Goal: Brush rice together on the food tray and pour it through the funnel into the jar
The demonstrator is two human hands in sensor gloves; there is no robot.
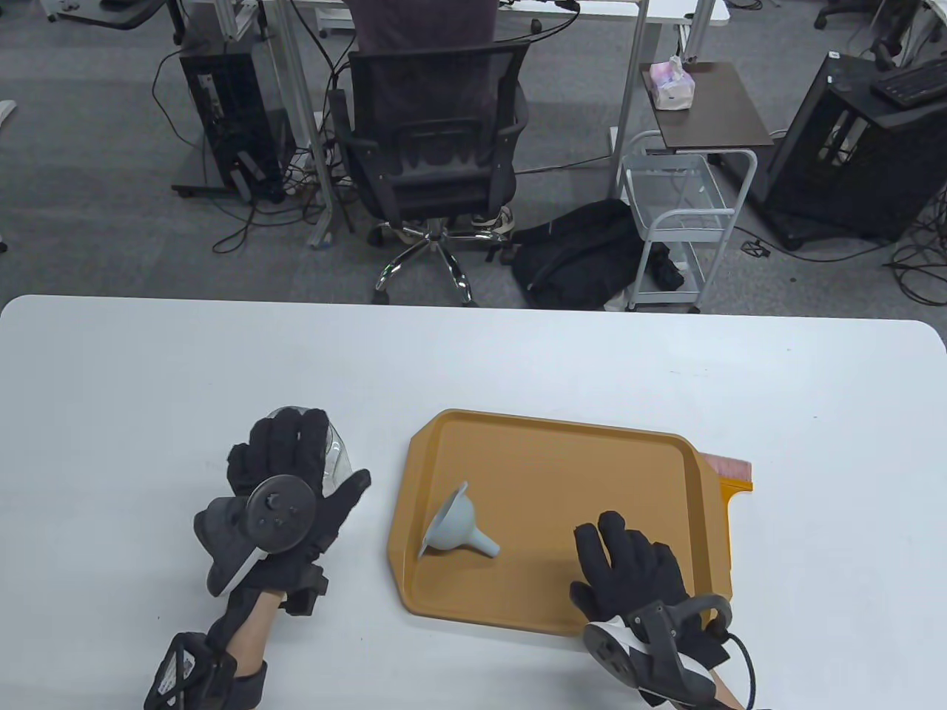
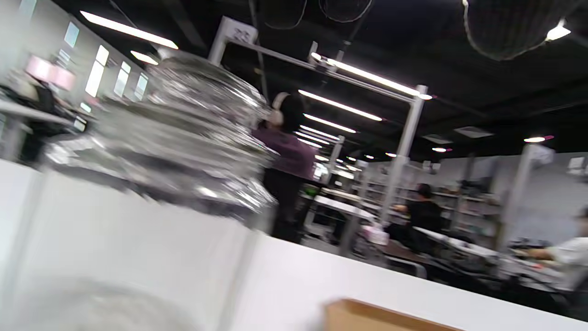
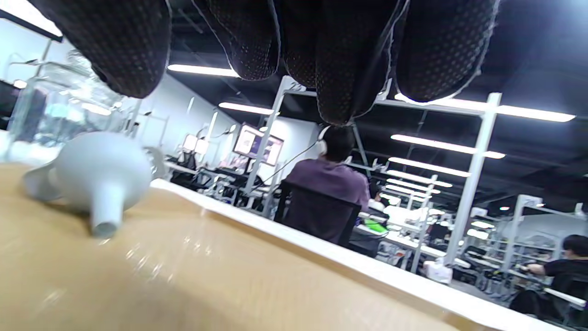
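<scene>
Left hand point(image 1: 285, 481) is wrapped over a clear glass jar point(image 1: 336, 451), fingers curled round its top; the jar stands on the white table point(image 1: 148, 355) just left of the food tray point(image 1: 562, 436). Right hand point(image 1: 629, 569) lies released, fingers spread flat on the tray floor near its front right corner, grasping nothing.

The grey funnel point(image 1: 455, 521) lies on its side on the tray, spout toward the right hand, not yet seated in the jar. No rice can be made out on the tray in any view; the surface shows only glints in the right wrist view.

Risks, as judged:
- Jar tipping or sliding if the left hand lifts it by the top alone; the glass looks smooth.
- Funnel rolling across the tray if the tray is tilted with it loose there.
- Grain spilling past the jar mouth should pouring start before the funnel is seated.

The brush point(image 1: 732, 473) lies against the tray's far right edge, partly hidden behind the rim; the right hand must reach over that rim for it.

Beyond the table: an office chair point(image 1: 436, 155), a wire trolley point(image 1: 677, 214), a black bag point(image 1: 584, 251) on the floor
</scene>
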